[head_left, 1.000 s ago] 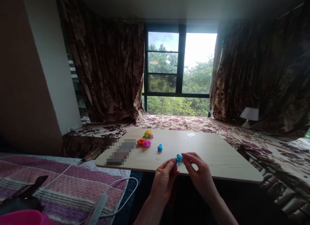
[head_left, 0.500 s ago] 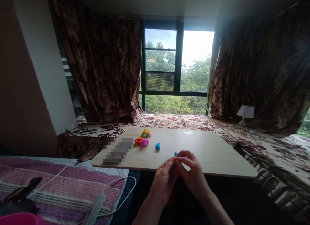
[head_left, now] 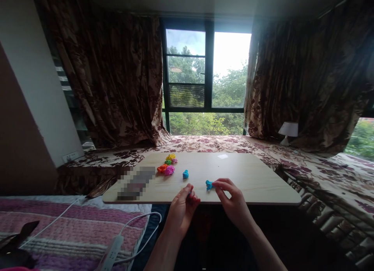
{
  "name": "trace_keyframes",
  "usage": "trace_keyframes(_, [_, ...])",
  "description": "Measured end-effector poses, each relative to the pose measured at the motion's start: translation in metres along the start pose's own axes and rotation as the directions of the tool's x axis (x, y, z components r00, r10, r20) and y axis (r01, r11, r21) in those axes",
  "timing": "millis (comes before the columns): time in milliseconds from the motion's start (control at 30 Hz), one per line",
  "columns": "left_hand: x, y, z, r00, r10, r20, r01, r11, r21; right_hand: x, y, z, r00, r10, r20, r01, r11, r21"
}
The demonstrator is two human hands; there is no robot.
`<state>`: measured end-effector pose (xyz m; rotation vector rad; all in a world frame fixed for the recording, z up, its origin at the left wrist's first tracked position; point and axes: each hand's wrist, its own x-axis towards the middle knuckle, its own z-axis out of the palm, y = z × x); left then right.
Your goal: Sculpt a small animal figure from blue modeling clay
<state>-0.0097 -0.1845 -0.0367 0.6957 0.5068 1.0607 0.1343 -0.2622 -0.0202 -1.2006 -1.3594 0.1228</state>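
Observation:
My right hand point(head_left: 232, 195) pinches a small blue lump of what looks like modelling clay point(head_left: 209, 185) between thumb and fingertips, over the near part of the table point(head_left: 254, 177). Lower and to the left, my left hand point(head_left: 182, 206) is closed, its thumb pressed against the curled fingers. A tiny dark bit shows at that pinch, too small to name. Another blue lump point(head_left: 185, 174) rests on the tabletop beyond my left hand. Farther left sit an orange lump point(head_left: 162, 168), a magenta lump point(head_left: 169, 169), a green lump point(head_left: 168, 162) and a yellow lump point(head_left: 170, 157), close together.
A blurred-out flat rectangular object point(head_left: 137, 183) lies at the table's left end. Left of the table, a white power strip point(head_left: 111, 251) with its cable rests by a striped quilt point(head_left: 87, 220). A small lamp point(head_left: 288, 131) stands on the window ledge at right.
My hands came together around the blue piece, then parted. My left hand has drawn away to the left, while the blue lump stays in my right fingers. The view has turned slightly right.

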Motion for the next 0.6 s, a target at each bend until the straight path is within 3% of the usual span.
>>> trace_keyframes(133, [0.001,-0.002,-0.007,0.998,0.044,-0.051,-0.036,0.988,0.147,0.002,0.004,-0.006,1.000,0.020,-0.024,-0.020,1.000,0.002])
trace_keyframes(233, [0.013,0.003,-0.012,0.987,0.143,-0.070,-0.113,0.938,0.328,0.002,0.007,-0.008,0.999,0.034,-0.026,-0.034,0.999,0.005])
trace_keyframes(333, [0.047,0.020,-0.012,0.956,0.278,-0.096,-0.182,0.815,0.549,0.000,0.008,-0.006,0.999,0.047,-0.008,-0.047,0.999,0.010])
trace_keyframes(467, [0.102,0.037,-0.007,0.926,0.363,-0.105,-0.156,0.621,0.768,-0.003,0.011,-0.004,0.998,0.066,0.016,-0.066,0.998,0.012])
trace_keyframes(600, [0.123,0.027,-0.005,0.921,0.373,-0.114,-0.130,0.567,0.813,-0.003,0.016,-0.007,0.997,0.080,0.016,-0.080,0.997,0.004])
